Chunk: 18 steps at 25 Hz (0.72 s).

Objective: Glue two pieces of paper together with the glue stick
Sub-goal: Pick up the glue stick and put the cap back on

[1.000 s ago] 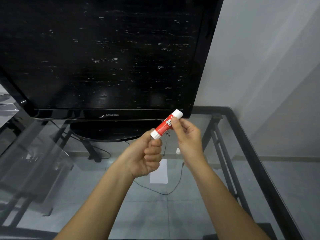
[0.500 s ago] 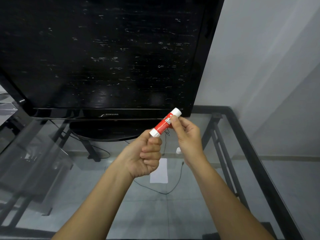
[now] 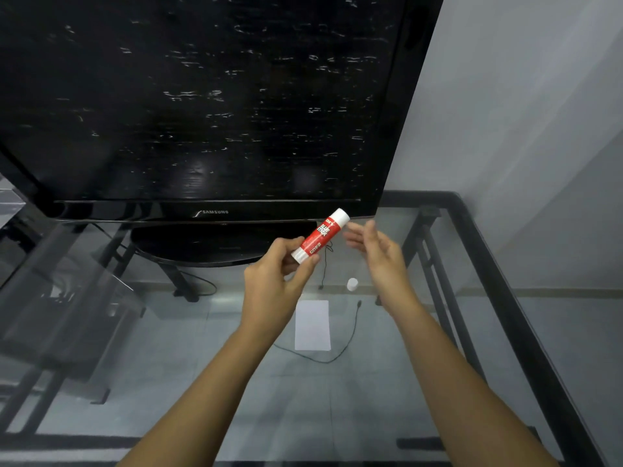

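Red-and-white plastic glue stick (image 3: 320, 236) – tilted, lower end pinched in left hand (image 3: 274, 281), above glass desk (image 3: 387, 382) mid. Right hand (image 3: 377, 252) loose, fingers spread, empty, just beside stick. White rectangular paper (image 3: 312, 325) flat on desk – small white cap (image 3: 352, 284) nr it.

Both forearms are reaching forward and up. The left hand (image 3: 274, 281) is pinching the glue stick (image 3: 320, 236) at its lower end. The right hand (image 3: 377, 254) is hanging beside it, fingers spread, touching nothing.

black television (image 3: 209, 106), glass table (image 3: 505, 298), black cable (image 3: 347, 345)
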{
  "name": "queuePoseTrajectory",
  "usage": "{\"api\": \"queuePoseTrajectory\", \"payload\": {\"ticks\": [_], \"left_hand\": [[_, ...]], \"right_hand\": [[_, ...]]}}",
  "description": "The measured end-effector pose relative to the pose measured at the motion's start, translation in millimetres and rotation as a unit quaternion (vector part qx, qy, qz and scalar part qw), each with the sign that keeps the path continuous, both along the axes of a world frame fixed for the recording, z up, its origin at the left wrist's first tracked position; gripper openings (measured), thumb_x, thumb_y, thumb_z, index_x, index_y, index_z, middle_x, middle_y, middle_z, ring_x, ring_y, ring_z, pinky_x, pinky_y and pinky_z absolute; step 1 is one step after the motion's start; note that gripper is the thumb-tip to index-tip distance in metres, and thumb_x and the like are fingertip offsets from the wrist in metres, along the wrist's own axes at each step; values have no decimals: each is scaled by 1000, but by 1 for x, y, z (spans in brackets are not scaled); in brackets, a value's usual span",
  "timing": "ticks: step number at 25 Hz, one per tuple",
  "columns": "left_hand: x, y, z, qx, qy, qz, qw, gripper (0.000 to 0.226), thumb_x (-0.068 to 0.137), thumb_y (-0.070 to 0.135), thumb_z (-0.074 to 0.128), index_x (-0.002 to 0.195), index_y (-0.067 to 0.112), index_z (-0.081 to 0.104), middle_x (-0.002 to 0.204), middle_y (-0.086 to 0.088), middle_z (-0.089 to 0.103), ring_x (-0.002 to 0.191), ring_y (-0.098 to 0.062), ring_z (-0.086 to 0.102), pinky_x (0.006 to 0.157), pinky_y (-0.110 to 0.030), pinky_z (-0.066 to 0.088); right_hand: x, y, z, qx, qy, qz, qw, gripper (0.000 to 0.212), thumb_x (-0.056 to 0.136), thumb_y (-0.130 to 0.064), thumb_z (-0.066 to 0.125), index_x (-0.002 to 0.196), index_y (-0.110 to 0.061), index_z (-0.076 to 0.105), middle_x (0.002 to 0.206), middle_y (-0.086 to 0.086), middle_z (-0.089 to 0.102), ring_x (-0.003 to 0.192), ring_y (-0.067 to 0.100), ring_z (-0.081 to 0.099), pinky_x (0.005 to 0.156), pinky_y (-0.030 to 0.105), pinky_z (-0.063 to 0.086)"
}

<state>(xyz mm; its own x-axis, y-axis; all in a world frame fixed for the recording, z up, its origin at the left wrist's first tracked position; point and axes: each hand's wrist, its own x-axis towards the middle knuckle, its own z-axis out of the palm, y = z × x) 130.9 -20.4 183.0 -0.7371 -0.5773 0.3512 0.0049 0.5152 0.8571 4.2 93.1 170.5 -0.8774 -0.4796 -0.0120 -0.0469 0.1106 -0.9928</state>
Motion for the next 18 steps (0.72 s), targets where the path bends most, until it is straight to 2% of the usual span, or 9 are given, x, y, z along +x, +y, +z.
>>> {"api": "queuePoseTrajectory", "payload": {"ticks": [3, 5, 8, 10, 13, 14, 15, 16, 18], "left_hand": [[-1, -6, -12, 11, -26, 12, 1000, 25, 80, 32, 67, 101, 32, 52, 91, 31, 53, 85, 24, 54, 65, 4, 42], [-1, -9, -18, 16, -42, 17, 999, 25, 81, 29, 69, 99, 32, 52, 89, 31, 53, 83, 24, 54, 63, 4, 42], [1, -14, -25, 23, -51, 19, 998, 25, 80, 28, 69, 98, 34, 53, 88, 31, 55, 82, 20, 56, 62, 3, 42], [2, -17, -31, 18, -54, 25, 998, 26, 80, 30, 69, 100, 35, 53, 89, 31, 55, 83, 19, 57, 62, 2, 43], [4, -23, -37, 19, -61, 26, 998, 26, 79, 33, 68, 101, 33, 54, 91, 31, 56, 83, 16, 59, 65, 0, 46], [5, -25, -39, 19, -65, 26, 997, 26, 79, 34, 68, 102, 32, 54, 91, 31, 56, 83, 16, 59, 66, 0, 46], [6, -26, -40, 21, -67, 25, 997, 26, 79, 34, 67, 102, 32, 54, 92, 30, 56, 83, 16, 59, 66, -1, 46], [5, -28, -41, 25, -67, 24, 997, 25, 80, 33, 68, 101, 32, 55, 91, 30, 57, 83, 16, 59, 66, -1, 47], [2, -30, -42, 37, -67, 25, 997, 24, 81, 30, 68, 101, 31, 55, 91, 28, 58, 82, 15, 60, 66, -2, 47]], "right_hand": [[-29, 11, -53, 177, 55, -38, 982, 42, 89, -47, 50, 123, -24, 56, 126, 0, 60, 110, 10, 53, 95, 28, 40], [-39, 13, -89, 307, 140, 14, 941, 44, 91, -29, 54, 131, -11, 49, 135, 11, 52, 122, 23, 48, 102, 34, 36], [-46, 5, -125, 412, 205, 85, 884, 46, 92, -18, 51, 136, -12, 41, 147, 9, 38, 129, 24, 42, 104, 32, 33], [-51, -2, -141, 479, 242, 95, 838, 46, 94, -16, 48, 139, -15, 38, 150, 7, 33, 129, 24, 43, 101, 33, 38], [-55, -8, -155, 539, 281, 133, 783, 38, 93, -6, 45, 131, -9, 46, 139, 12, 48, 117, 27, 53, 93, 33, 45], [-56, -8, -156, 539, 286, 131, 781, 34, 92, -2, 45, 126, -6, 50, 130, 14, 54, 111, 28, 57, 90, 32, 47], [-56, -6, -156, 514, 282, 109, 803, 31, 91, 0, 46, 120, -4, 55, 123, 16, 59, 106, 28, 59, 88, 30, 47], [-55, -7, -152, 460, 258, 63, 847, 28, 91, -2, 49, 117, -2, 58, 118, 17, 62, 103, 27, 60, 87, 27, 45], [-48, -10, -128, 285, 136, -55, 947, 27, 90, -12, 55, 115, -4, 63, 113, 14, 66, 97, 21, 62, 80, 13, 43]]}}
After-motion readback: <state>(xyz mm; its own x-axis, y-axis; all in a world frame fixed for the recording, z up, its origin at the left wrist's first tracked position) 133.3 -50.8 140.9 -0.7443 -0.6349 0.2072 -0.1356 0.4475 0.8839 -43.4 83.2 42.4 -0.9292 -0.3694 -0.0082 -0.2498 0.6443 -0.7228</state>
